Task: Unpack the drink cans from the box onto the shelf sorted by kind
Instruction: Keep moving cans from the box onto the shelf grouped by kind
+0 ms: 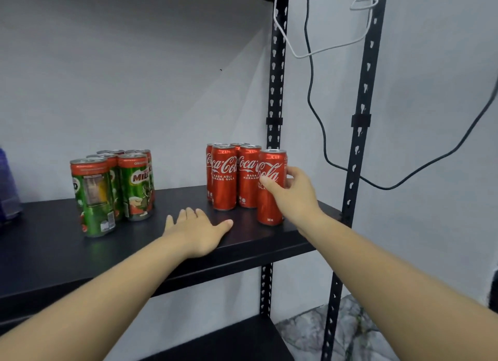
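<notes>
right grip [291, 191] curls round the front coca-cola can [270, 199] standing on the shelf [54, 239] beside its red group [233, 174], while left grip [199, 231] lies flat, fingers spread, between those and the milo cans [113, 188].

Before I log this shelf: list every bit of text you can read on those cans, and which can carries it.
"Coca-Cola", "RASA ASLI KURANG GULA": front red can.
"Coca", "RASA KURANG": red can beside it.
"Cola": can gripped by right hand; small print at its base unreadable.
"MIL": green can; rim text cut off.
Nutrition panel, nearest green can: blurred.
</notes>
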